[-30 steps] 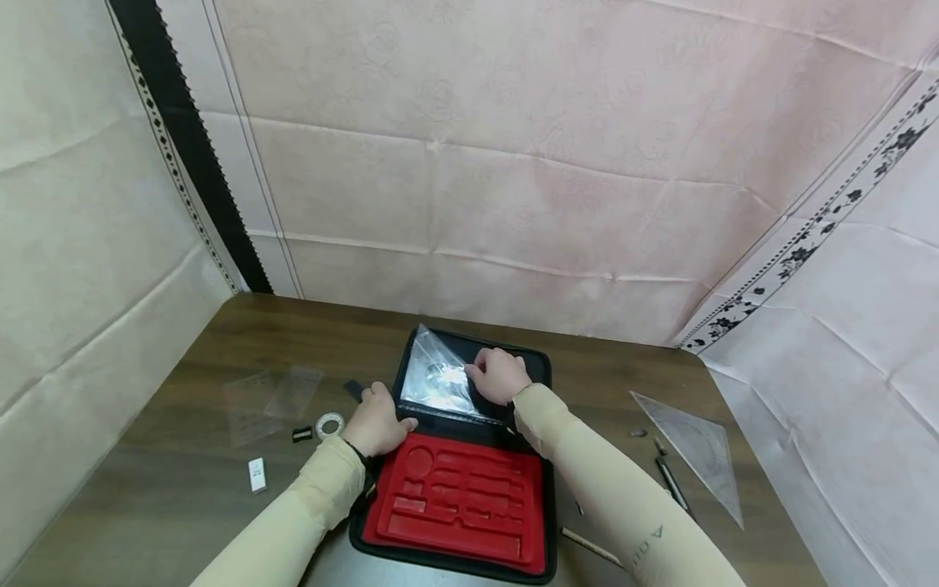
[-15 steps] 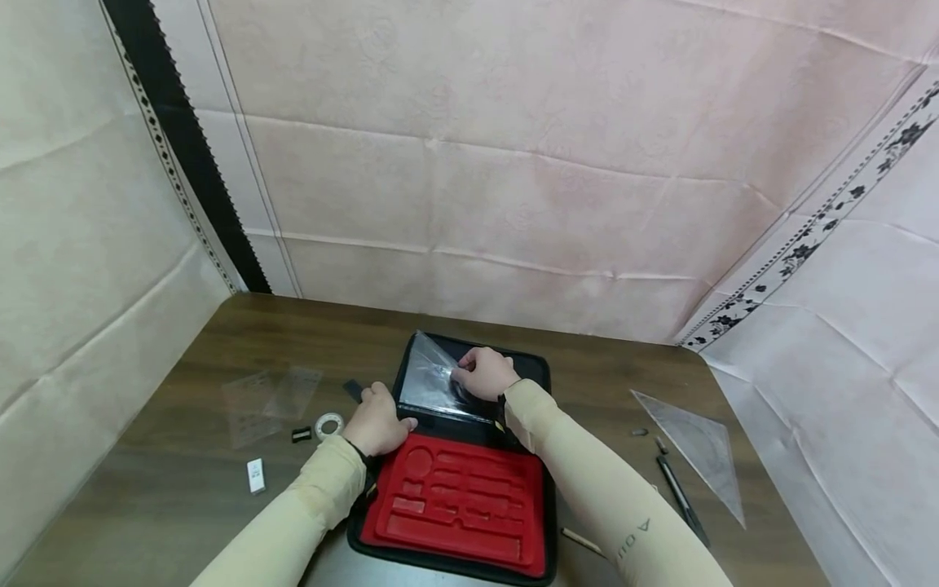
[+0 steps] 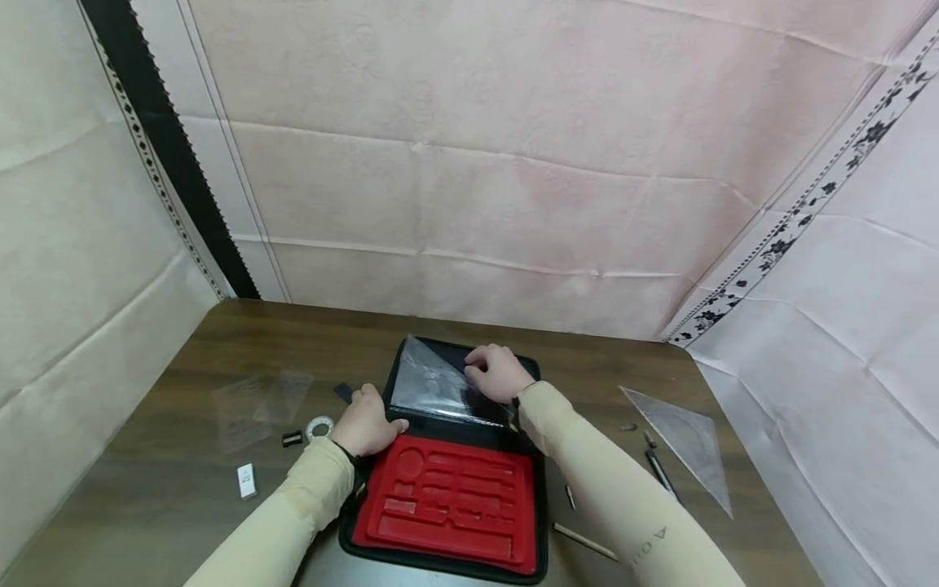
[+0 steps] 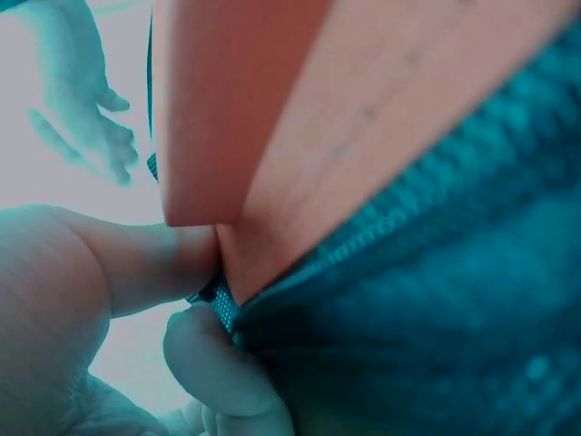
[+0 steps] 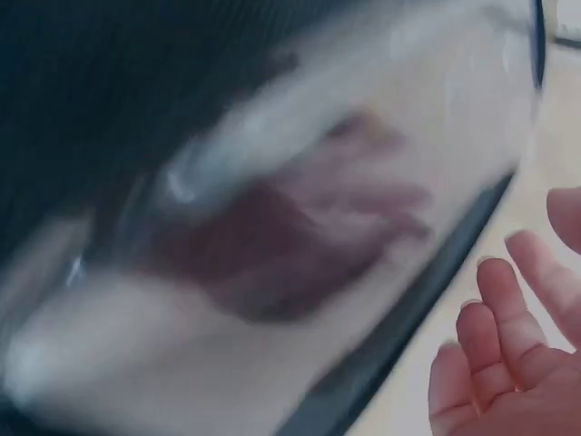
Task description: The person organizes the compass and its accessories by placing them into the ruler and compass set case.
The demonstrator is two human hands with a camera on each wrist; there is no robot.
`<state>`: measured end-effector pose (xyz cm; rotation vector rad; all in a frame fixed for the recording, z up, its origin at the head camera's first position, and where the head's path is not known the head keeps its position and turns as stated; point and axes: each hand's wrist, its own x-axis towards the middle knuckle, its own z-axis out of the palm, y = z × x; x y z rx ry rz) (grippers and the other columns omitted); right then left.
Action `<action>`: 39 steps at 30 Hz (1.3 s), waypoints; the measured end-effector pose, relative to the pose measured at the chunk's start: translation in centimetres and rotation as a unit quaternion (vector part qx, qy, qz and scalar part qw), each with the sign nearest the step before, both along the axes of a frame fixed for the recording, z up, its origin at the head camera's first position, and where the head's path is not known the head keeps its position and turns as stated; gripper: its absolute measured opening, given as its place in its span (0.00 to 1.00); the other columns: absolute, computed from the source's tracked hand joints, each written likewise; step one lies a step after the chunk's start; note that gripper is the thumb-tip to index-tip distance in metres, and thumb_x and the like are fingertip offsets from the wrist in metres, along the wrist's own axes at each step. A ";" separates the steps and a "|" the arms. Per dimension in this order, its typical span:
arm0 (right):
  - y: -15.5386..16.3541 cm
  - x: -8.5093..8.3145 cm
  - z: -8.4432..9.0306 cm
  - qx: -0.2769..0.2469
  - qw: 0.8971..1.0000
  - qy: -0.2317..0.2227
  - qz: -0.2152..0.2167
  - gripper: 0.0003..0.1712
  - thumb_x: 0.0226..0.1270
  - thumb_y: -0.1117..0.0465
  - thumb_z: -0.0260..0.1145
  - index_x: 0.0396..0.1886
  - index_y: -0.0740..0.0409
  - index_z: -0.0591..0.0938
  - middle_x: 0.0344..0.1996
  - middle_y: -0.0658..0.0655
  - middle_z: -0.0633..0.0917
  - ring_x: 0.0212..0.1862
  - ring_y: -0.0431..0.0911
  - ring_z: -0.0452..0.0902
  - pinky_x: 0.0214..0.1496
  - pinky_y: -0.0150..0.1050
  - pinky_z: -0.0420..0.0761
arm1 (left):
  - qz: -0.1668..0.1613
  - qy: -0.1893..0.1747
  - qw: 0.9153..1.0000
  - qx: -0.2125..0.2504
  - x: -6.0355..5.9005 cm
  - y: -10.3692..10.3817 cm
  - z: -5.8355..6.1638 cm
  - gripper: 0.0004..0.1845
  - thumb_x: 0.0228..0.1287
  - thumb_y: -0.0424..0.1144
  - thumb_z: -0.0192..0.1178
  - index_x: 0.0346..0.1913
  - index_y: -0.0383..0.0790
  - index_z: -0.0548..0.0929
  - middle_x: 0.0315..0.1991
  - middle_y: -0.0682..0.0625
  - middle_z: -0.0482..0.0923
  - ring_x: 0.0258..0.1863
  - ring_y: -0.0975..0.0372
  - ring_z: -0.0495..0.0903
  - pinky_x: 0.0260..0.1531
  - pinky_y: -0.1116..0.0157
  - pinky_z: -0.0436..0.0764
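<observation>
Pretty plain corner setup, a dark wood-grain table (image 3: 220, 342) pushed up against walls draped in creased pale pink cloth (image 3: 469, 147), with a black patterned strip (image 3: 157, 155) on the left and a floral border (image 3: 807, 204) on the right.

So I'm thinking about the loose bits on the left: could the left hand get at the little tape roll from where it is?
Probably yes. The left hand grips the case at its left edge, and the tape roll lies on the table just beside it, with nothing between. It would have to let go of the case first.
</observation>
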<state>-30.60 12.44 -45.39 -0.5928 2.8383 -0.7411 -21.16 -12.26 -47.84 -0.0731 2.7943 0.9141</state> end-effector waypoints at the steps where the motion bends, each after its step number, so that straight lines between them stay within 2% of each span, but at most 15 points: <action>1: 1.0 -0.2 0.2 -0.003 1.000 0.011 -0.004 0.16 0.71 0.55 0.61 0.53 0.55 0.82 0.48 0.53 0.81 0.55 0.49 0.72 0.59 0.46 0.68 | -0.001 0.000 1.000 0.002 0.0 -0.1 0.0 0.44 0.59 0.46 0.68 0.61 0.16 0.57 0.49 0.25 0.66 0.43 0.42 0.77 0.46 0.47 0.77; 3: 3.7 -0.5 0.6 -0.009 0.999 0.024 -0.023 0.16 0.70 0.56 0.61 0.52 0.58 0.82 0.49 0.56 0.80 0.56 0.51 0.72 0.58 0.46 0.70 | -0.002 -0.001 1.000 0.005 0.0 -0.2 -0.1 0.44 0.59 0.46 0.68 0.61 0.16 0.57 0.49 0.26 0.66 0.44 0.41 0.77 0.46 0.47 0.77; 5: 6.9 -0.7 1.0 -0.013 0.998 0.015 -0.058 0.18 0.70 0.55 0.61 0.53 0.61 0.81 0.51 0.60 0.80 0.57 0.54 0.72 0.59 0.49 0.70 | -0.001 -0.002 1.000 0.006 0.0 -0.3 -0.2 0.44 0.59 0.46 0.68 0.61 0.16 0.56 0.49 0.26 0.66 0.44 0.41 0.77 0.46 0.46 0.77; 9: 14.3 -0.2 1.8 0.006 0.991 -0.033 -0.131 0.27 0.71 0.52 0.59 0.61 0.67 0.73 0.57 0.68 0.76 0.59 0.60 0.71 0.58 0.55 0.70 | 0.000 0.001 1.000 0.001 0.1 -0.5 -0.3 0.45 0.59 0.47 0.67 0.62 0.15 0.55 0.49 0.25 0.65 0.45 0.41 0.77 0.47 0.46 0.77; 14: 22.5 1.1 1.8 0.066 0.979 -0.071 -0.182 0.43 0.68 0.43 0.60 0.64 0.76 0.64 0.58 0.79 0.70 0.58 0.69 0.68 0.55 0.59 0.70 | -0.005 0.006 1.000 -0.002 0.2 -0.8 -0.2 0.45 0.60 0.46 0.66 0.62 0.13 0.53 0.51 0.23 0.64 0.45 0.39 0.77 0.47 0.47 0.76; 18: 27.1 2.0 1.0 0.113 0.964 -0.101 -0.216 0.53 0.64 0.36 0.60 0.65 0.80 0.60 0.59 0.82 0.67 0.58 0.73 0.66 0.53 0.61 0.71 | -0.006 0.009 1.000 -0.004 0.4 -0.9 0.0 0.45 0.60 0.45 0.66 0.61 0.12 0.54 0.50 0.23 0.64 0.44 0.39 0.77 0.47 0.47 0.77; 20: 28.5 2.4 0.9 0.124 0.959 -0.112 -0.230 0.55 0.62 0.35 0.61 0.64 0.82 0.60 0.59 0.83 0.66 0.57 0.74 0.65 0.52 0.61 0.72 | -0.006 0.010 1.000 -0.003 0.5 -0.9 -0.1 0.45 0.60 0.45 0.66 0.61 0.12 0.54 0.50 0.23 0.64 0.44 0.40 0.78 0.46 0.47 0.77; 24: 29.6 3.4 1.0 0.123 0.946 -0.136 -0.266 0.57 0.56 0.33 0.66 0.58 0.85 0.65 0.52 0.83 0.72 0.50 0.70 0.71 0.47 0.58 0.75 | -0.004 0.010 1.000 -0.002 0.5 -1.0 -0.3 0.44 0.60 0.45 0.67 0.61 0.13 0.55 0.49 0.24 0.65 0.44 0.40 0.77 0.46 0.47 0.77; 27: 29.8 3.8 0.8 0.124 0.930 -0.161 -0.306 0.67 0.48 0.29 0.69 0.58 0.88 0.58 0.49 0.86 0.68 0.50 0.71 0.67 0.50 0.60 0.72 | -0.004 0.008 1.000 -0.002 0.4 -0.8 -0.3 0.44 0.60 0.45 0.67 0.61 0.13 0.55 0.50 0.24 0.64 0.45 0.40 0.77 0.47 0.47 0.76; 30: 29.7 4.0 0.3 0.138 0.911 -0.185 -0.343 0.79 0.40 0.26 0.71 0.63 0.87 0.44 0.52 0.91 0.58 0.56 0.76 0.57 0.56 0.64 0.67 | -0.006 0.008 1.000 -0.001 0.3 -0.5 -0.3 0.44 0.60 0.46 0.66 0.61 0.13 0.55 0.51 0.24 0.64 0.46 0.40 0.77 0.48 0.47 0.76; 32: 29.8 4.1 0.0 0.142 0.901 -0.191 -0.362 0.84 0.35 0.25 0.73 0.64 0.86 0.39 0.52 0.92 0.54 0.57 0.78 0.54 0.56 0.65 0.65 | -0.008 0.009 1.000 -0.001 0.2 -0.3 -0.2 0.44 0.60 0.46 0.66 0.61 0.13 0.55 0.51 0.24 0.64 0.46 0.40 0.77 0.48 0.47 0.76; 35: 30.2 4.2 -0.3 0.154 0.889 -0.192 -0.386 0.88 0.27 0.22 0.73 0.65 0.84 0.40 0.53 0.92 0.56 0.56 0.78 0.57 0.53 0.66 0.67 | -0.011 0.010 1.000 -0.001 0.2 -0.1 -0.2 0.44 0.60 0.46 0.67 0.62 0.14 0.56 0.51 0.24 0.65 0.46 0.40 0.77 0.48 0.47 0.76; 39: 30.9 4.1 -0.7 0.166 0.881 -0.196 -0.398 0.93 0.19 0.17 0.69 0.66 0.83 0.41 0.54 0.92 0.56 0.54 0.79 0.60 0.50 0.69 0.68 | -0.012 0.009 1.000 -0.003 0.1 0.0 0.0 0.44 0.60 0.46 0.66 0.62 0.14 0.55 0.50 0.24 0.65 0.46 0.40 0.77 0.47 0.48 0.76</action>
